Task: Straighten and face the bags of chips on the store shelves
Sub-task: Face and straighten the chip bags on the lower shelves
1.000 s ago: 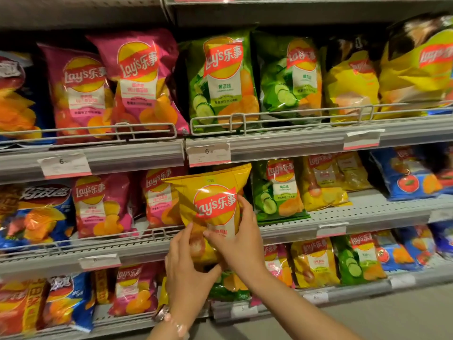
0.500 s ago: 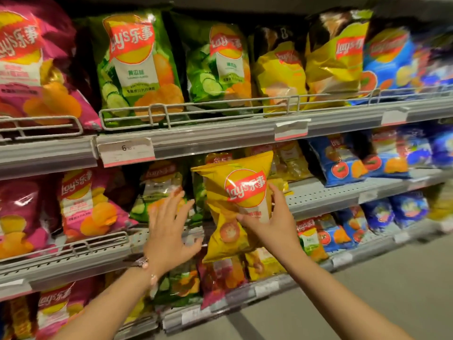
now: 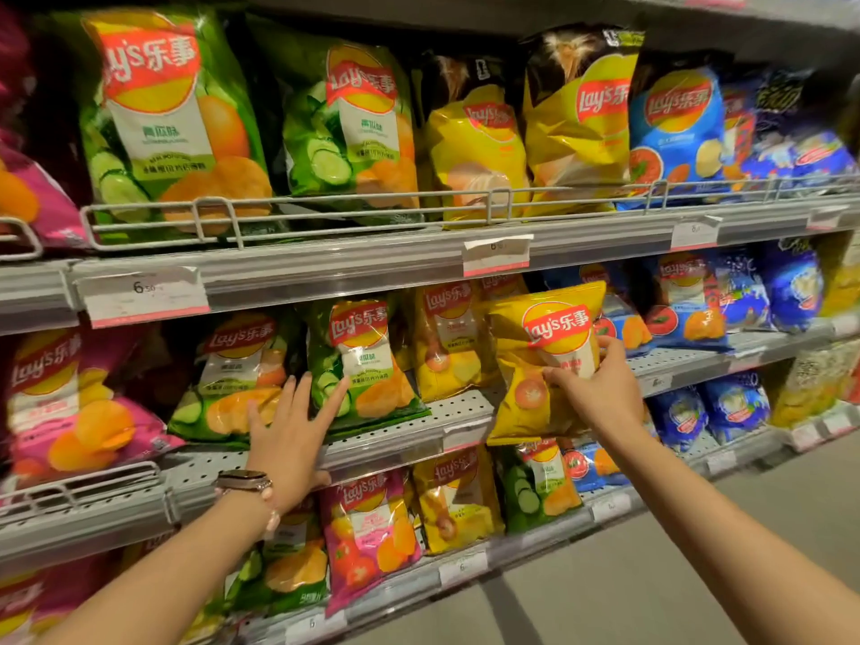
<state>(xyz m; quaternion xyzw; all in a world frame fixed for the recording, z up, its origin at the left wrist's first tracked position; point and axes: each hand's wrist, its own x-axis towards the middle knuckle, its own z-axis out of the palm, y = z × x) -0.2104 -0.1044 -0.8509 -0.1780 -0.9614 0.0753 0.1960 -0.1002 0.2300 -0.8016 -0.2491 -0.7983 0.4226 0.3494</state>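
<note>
Carried rightward since the earlier frame, the crinkled yellow foil chip bag point(image 3: 542, 360) hangs pinched in the right hand point(image 3: 600, 388), front outward, probably bound for the yellow row just left. Beyond that row, the open left hand point(image 3: 291, 435) steadies a green cucumber-print bag point(image 3: 363, 360).

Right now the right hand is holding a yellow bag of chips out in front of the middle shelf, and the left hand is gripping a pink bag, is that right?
Not quite. The right hand does hold the yellow bag out in front of the middle shelf, but the left hand has no grip on a pink bag: its fingers are spread flat against the green bags. The head view shows this.
</note>
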